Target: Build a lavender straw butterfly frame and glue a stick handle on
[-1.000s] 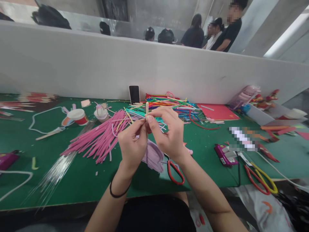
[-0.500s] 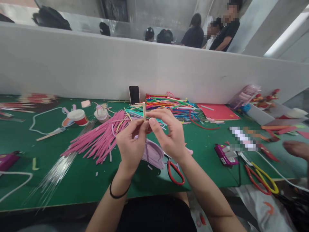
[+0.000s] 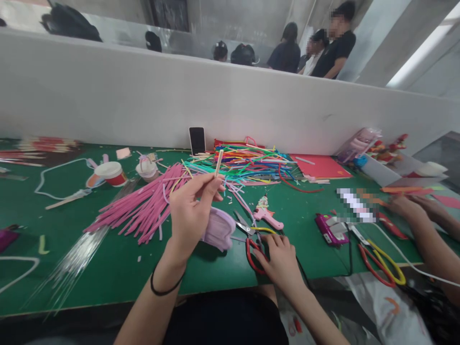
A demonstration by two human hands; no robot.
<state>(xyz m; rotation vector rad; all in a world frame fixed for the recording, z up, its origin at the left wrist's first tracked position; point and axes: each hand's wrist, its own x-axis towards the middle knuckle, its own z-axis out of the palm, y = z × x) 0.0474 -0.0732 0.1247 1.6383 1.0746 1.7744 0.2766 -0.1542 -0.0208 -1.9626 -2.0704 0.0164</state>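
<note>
My left hand [image 3: 192,211] is raised over the table, thumb and fingers pinched on a thin cream-coloured stick [image 3: 219,164] that points up. A lilac fuzzy piece [image 3: 219,230] with a curved rim shows just below that hand; whether it is joined to the stick is hidden behind the fingers. My right hand [image 3: 280,256] lies low on the table, its thumb and fingers closed over the handles of a pair of scissors [image 3: 247,229] with red and yellow grips. The blades are apart and point away to the left. Beyond them lies a pink glue gun [image 3: 268,216].
Pink pipe cleaners [image 3: 143,206] are heaped left, over clear thin rods [image 3: 77,254]. Multicoloured pipe cleaners [image 3: 247,160] lie behind, near a phone [image 3: 197,140]. At right are a purple box-like device [image 3: 330,230], other scissors [image 3: 377,258] and another person's hands [image 3: 404,208].
My right hand has left the stick and come down to the right onto the scissors. My left hand still holds the stick, now tilted slightly right. The glue gun has come into view.
</note>
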